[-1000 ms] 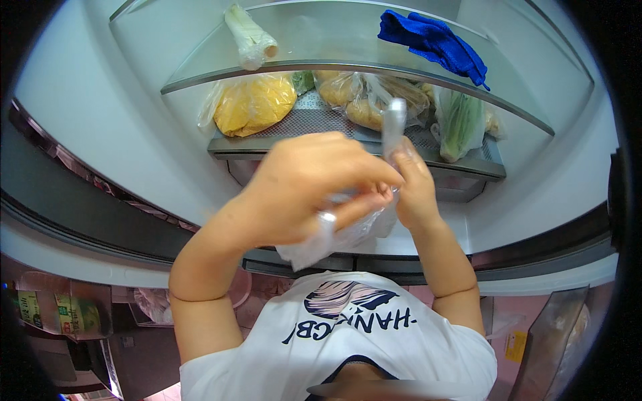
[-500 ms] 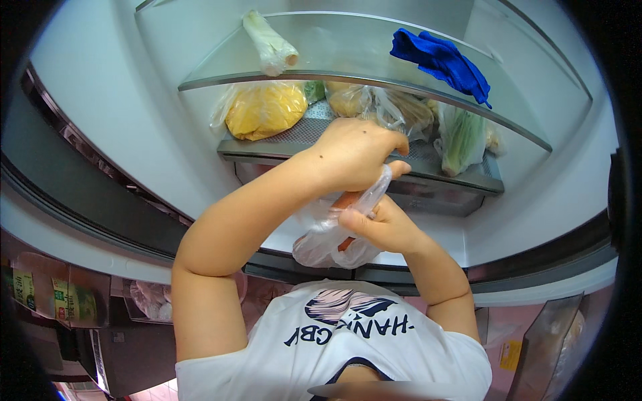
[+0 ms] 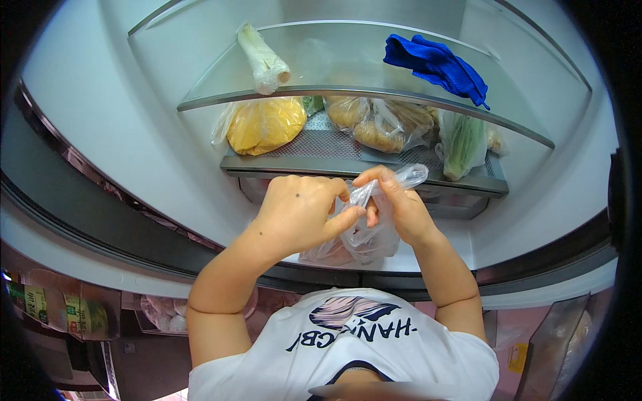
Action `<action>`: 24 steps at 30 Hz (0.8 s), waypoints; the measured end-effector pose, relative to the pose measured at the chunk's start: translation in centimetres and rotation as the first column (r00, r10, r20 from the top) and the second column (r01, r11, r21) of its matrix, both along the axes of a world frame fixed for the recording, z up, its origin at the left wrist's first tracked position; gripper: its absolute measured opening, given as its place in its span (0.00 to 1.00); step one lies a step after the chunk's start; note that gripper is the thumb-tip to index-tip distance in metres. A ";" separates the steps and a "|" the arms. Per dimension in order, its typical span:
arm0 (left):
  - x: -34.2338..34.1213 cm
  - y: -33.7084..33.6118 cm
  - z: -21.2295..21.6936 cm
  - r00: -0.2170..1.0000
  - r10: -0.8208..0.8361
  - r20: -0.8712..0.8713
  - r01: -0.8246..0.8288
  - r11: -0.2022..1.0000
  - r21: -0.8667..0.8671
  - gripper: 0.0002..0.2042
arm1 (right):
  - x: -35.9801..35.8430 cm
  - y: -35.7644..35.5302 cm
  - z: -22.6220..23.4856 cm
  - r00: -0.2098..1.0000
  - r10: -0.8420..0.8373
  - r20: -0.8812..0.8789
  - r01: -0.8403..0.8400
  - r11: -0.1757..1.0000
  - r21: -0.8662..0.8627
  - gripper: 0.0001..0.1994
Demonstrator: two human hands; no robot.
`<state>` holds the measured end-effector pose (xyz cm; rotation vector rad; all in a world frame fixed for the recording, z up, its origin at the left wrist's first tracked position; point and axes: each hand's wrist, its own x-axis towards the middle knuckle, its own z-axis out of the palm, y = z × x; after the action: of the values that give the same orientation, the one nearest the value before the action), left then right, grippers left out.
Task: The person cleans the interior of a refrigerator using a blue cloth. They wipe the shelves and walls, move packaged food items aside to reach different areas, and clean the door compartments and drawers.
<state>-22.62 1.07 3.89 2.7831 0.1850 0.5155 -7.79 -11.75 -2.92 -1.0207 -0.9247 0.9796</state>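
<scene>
Between the two hands, at the middle of the head view, a clear plastic bag (image 3: 364, 234) is gripped from both sides. The left hand (image 3: 301, 210) is curled closed, its thumb and fingers pinching the bag's gathered neck from the left. The right hand (image 3: 398, 207) is likewise closed on the same neck, fingers wrapped over the twisted plastic, whose loose end sticks out toward the upper right past the fingertips. The two hands touch or nearly touch at the pinch. Below them the bag's body hangs full, with something pale pink and orange inside; what it is I cannot tell through the crumpled film.

The bag is held in front of an open refrigerator, just before the front edge of its lower shelf (image 3: 348, 167). On that shelf, behind the hands, lie several bagged foods: a yellow lump in a clear bag (image 3: 266, 124) at the left, brownish rounded pieces in bags (image 3: 381, 123) in the middle, and green vegetables in a bag (image 3: 463, 142) standing at the right. Above is a glass shelf (image 3: 374, 93); on it rest a pale wrapped stalk (image 3: 264, 60) toward the left and a crumpled blue cloth (image 3: 438, 65) toward the right, well apart from each other.

Both forearms rise from the lower edge, over a white shirt (image 3: 374, 354) with a dark print. At the far lower left, a door rack (image 3: 60, 311) holds packages with green and yellow labels.
</scene>
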 end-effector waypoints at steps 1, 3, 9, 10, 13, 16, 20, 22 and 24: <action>0.0 0.0 -0.7 0.999 0.032 0.012 -0.033 0.999 0.012 0.14 | -0.2 0.0 0.1 0.999 -0.020 0.044 0.020 1.000 0.003 0.22; 0.1 0.0 -1.9 0.995 0.090 0.048 -0.092 0.995 0.036 0.13 | -0.5 -0.2 0.4 0.989 -0.063 0.132 0.062 0.998 0.013 0.21; 0.1 -0.4 -3.9 0.999 -0.005 -0.039 -0.005 0.971 -0.237 0.10 | -0.8 -0.3 0.3 0.992 -0.107 0.066 0.105 0.994 0.037 0.19; 0.2 -0.4 -4.5 0.997 -0.023 -0.074 0.009 0.983 -0.186 0.10 | -0.9 -0.3 0.4 0.992 -0.093 0.083 0.090 0.995 0.035 0.19; 0.8 -0.1 -6.0 0.998 0.015 -0.066 -0.028 0.978 -0.207 0.10 | -0.7 -0.6 0.1 0.997 -0.025 0.069 0.024 1.000 0.021 0.17; 0.8 0.3 -5.7 0.999 0.025 -0.024 -0.030 0.966 -0.258 0.11 | -1.5 -0.9 0.8 0.589 -0.388 0.709 0.301 0.919 0.253 0.12; 1.3 0.3 -4.1 0.986 0.033 0.165 0.049 0.884 -0.465 0.13 | -0.9 -0.4 1.0 0.062 -0.722 0.690 0.200 0.686 0.700 0.10; 2.0 1.1 -5.8 0.938 -0.068 0.341 0.204 0.901 -0.382 0.14 | -1.2 -0.1 1.3 0.084 -0.711 0.698 0.170 0.701 0.693 0.13; 2.5 1.0 -7.5 0.891 -0.271 0.364 0.452 0.587 -0.671 0.12 | -1.2 0.4 1.2 0.100 -0.706 0.701 0.107 0.708 0.698 0.15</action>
<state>-20.14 2.09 -3.59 1.8496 -0.2006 0.4926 -8.97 -11.40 -1.68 -1.3143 -1.6366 -0.6523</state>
